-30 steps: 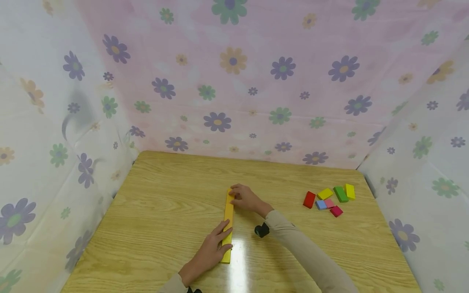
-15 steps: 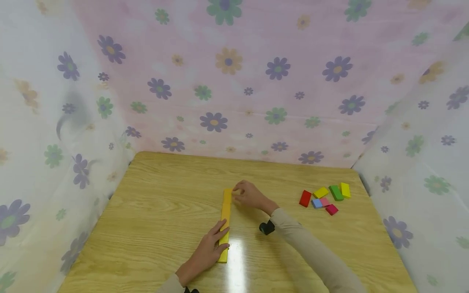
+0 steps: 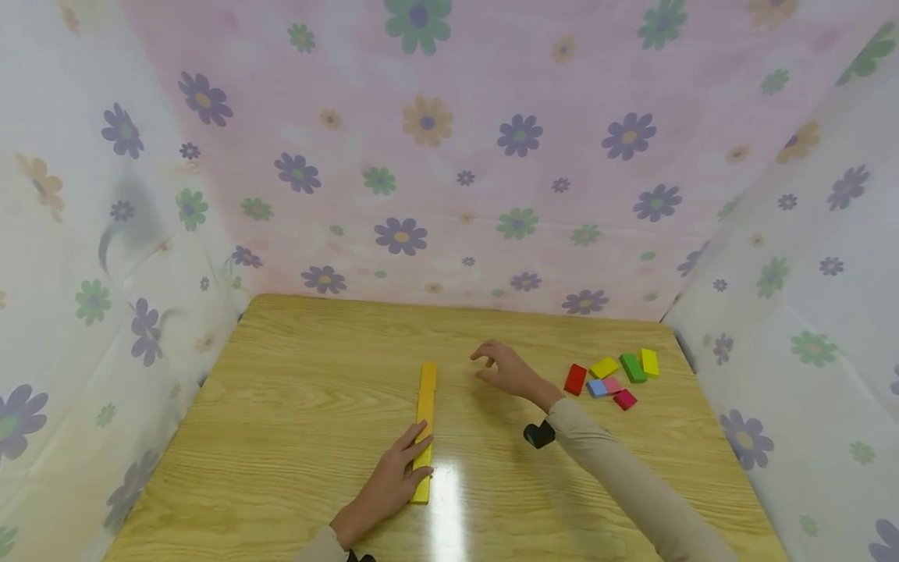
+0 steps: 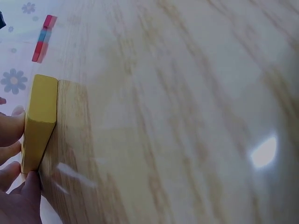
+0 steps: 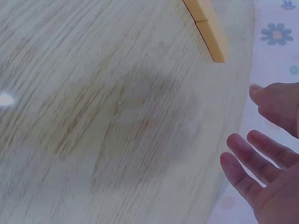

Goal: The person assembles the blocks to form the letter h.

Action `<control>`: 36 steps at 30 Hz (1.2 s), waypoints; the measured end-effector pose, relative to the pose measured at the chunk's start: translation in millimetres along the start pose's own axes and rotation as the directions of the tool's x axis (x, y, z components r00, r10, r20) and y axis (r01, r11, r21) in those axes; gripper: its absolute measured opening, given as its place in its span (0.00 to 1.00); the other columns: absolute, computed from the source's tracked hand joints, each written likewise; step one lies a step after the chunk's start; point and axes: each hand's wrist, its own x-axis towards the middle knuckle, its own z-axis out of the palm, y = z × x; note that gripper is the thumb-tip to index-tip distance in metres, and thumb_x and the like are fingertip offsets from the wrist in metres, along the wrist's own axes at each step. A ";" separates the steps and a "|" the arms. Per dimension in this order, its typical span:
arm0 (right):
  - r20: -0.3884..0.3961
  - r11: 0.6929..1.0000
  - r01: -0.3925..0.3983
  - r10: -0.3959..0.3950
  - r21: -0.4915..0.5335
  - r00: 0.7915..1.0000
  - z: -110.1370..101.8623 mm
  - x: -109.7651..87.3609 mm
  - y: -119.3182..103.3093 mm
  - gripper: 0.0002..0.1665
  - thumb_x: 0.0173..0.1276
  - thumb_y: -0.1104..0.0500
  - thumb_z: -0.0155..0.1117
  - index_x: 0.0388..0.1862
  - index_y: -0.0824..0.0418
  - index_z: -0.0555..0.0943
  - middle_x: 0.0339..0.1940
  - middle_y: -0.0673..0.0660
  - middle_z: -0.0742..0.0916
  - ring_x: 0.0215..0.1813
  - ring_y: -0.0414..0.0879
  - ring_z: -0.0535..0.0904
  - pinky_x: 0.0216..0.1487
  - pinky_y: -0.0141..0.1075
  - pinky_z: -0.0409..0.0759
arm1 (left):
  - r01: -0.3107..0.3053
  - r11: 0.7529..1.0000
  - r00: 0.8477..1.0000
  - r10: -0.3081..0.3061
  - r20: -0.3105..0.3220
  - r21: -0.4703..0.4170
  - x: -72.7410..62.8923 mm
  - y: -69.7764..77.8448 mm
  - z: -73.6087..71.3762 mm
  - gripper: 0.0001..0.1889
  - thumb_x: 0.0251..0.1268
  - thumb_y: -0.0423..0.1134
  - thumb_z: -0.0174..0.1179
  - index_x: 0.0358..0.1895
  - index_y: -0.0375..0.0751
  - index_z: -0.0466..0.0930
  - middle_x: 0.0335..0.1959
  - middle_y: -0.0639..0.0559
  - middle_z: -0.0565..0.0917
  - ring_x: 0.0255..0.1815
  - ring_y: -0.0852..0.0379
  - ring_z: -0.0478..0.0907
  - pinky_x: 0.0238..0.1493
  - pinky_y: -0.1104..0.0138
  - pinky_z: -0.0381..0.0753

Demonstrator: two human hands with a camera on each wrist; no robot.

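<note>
A straight row of flat rectangular blocks runs away from me on the table, with orange blocks [image 3: 426,398] at the far end and a yellow block [image 3: 421,492] at the near end. My left hand [image 3: 389,478] rests on the near part of the row, its fingers reaching across the top. In the left wrist view, fingertips and thumb touch the yellow block [image 4: 42,105]. My right hand [image 3: 514,371] is above the table to the right of the row, apart from it. Its fingers are loosely bent and spread, with nothing between them, as the right wrist view also shows of the hand [image 5: 266,172].
Several loose blocks lie at the right rear: a red block [image 3: 575,379], a yellow block [image 3: 604,368], a green block [image 3: 633,368], a blue block [image 3: 597,388] and others. Flowered sheets [image 3: 337,195] enclose the wooden table [image 3: 302,390] at the back and sides.
My right hand has left the far orange block and moved right, toward the loose blocks. The left hand stays on the row. The head view has shifted slightly.
</note>
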 end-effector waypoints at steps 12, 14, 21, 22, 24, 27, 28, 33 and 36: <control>-0.040 1.000 -0.012 0.011 -0.015 0.999 -19.1 -21.2 11.9 0.17 0.65 0.65 0.63 0.52 0.68 0.78 0.56 0.64 0.76 0.43 0.59 0.76 0.46 0.54 0.77 | 0.008 1.000 1.000 -0.008 0.007 -0.018 -1.0 0.8 0.3 0.28 0.65 0.35 0.60 0.66 0.30 0.66 0.73 0.41 0.56 0.72 0.39 0.52 0.61 0.50 0.66; -0.048 1.000 -0.013 0.012 -0.014 0.999 -20.7 -24.0 13.9 0.16 0.65 0.66 0.63 0.52 0.67 0.78 0.56 0.65 0.75 0.43 0.59 0.76 0.45 0.54 0.77 | 0.009 1.000 1.000 -0.009 0.008 -0.017 -1.0 0.8 0.6 0.28 0.65 0.35 0.60 0.66 0.30 0.66 0.73 0.41 0.56 0.72 0.39 0.52 0.61 0.49 0.66; -0.085 1.000 -0.005 0.004 -0.015 0.996 -25.0 -32.3 23.5 0.17 0.64 0.65 0.65 0.52 0.64 0.79 0.53 0.63 0.77 0.42 0.56 0.76 0.44 0.55 0.77 | -0.007 1.000 1.000 0.007 0.002 -0.010 -0.3 -0.9 1.5 0.28 0.65 0.35 0.60 0.66 0.29 0.66 0.73 0.40 0.56 0.72 0.38 0.52 0.60 0.49 0.67; -0.091 1.000 -0.009 0.008 -0.014 0.996 -25.6 -33.9 25.0 0.17 0.63 0.65 0.65 0.52 0.64 0.79 0.52 0.62 0.77 0.41 0.55 0.76 0.44 0.54 0.77 | -0.010 1.000 1.000 0.010 0.000 -0.009 -0.2 -1.1 1.8 0.28 0.65 0.35 0.60 0.66 0.29 0.66 0.73 0.40 0.57 0.71 0.38 0.53 0.60 0.49 0.67; -0.100 1.000 -0.015 0.013 -0.019 0.995 -26.7 -37.2 29.0 0.17 0.63 0.66 0.65 0.52 0.64 0.79 0.52 0.62 0.78 0.41 0.54 0.76 0.43 0.54 0.78 | -0.015 1.000 1.000 0.015 -0.001 -0.006 -0.2 -1.9 2.6 0.28 0.65 0.36 0.60 0.66 0.29 0.66 0.73 0.40 0.57 0.71 0.38 0.53 0.60 0.49 0.68; -0.112 1.000 -0.022 0.020 -0.020 0.994 -29.2 -42.6 33.8 0.17 0.63 0.66 0.65 0.51 0.65 0.79 0.52 0.63 0.78 0.40 0.53 0.76 0.42 0.52 0.79 | -0.019 1.000 1.000 0.019 0.003 -0.001 -0.5 -2.7 3.4 0.28 0.64 0.36 0.60 0.66 0.30 0.66 0.73 0.40 0.57 0.71 0.38 0.54 0.60 0.49 0.68; -0.117 0.999 -0.026 0.023 -0.024 0.993 -30.0 -44.4 35.2 0.17 0.63 0.66 0.65 0.51 0.65 0.79 0.52 0.63 0.78 0.40 0.53 0.77 0.41 0.51 0.79 | -0.018 1.000 1.000 0.018 0.004 0.000 -0.6 -3.0 3.5 0.28 0.64 0.36 0.61 0.66 0.30 0.66 0.73 0.40 0.57 0.71 0.38 0.54 0.60 0.49 0.67; -0.148 0.998 -0.049 0.044 -0.029 0.988 -34.8 -52.8 42.2 0.19 0.62 0.65 0.66 0.52 0.66 0.79 0.53 0.64 0.78 0.41 0.54 0.77 0.38 0.46 0.80 | -0.033 0.999 0.999 0.033 -0.003 0.018 0.4 -4.9 2.2 0.28 0.64 0.36 0.60 0.65 0.29 0.67 0.72 0.39 0.57 0.70 0.37 0.55 0.59 0.49 0.69; -0.158 0.998 -0.062 0.057 -0.027 0.986 -37.0 -59.0 47.4 0.20 0.62 0.66 0.66 0.53 0.68 0.78 0.53 0.65 0.78 0.41 0.55 0.77 0.37 0.45 0.80 | -0.037 0.999 0.999 0.037 -0.005 0.022 0.4 -4.3 1.4 0.28 0.64 0.36 0.61 0.65 0.29 0.67 0.72 0.39 0.57 0.70 0.37 0.55 0.58 0.49 0.69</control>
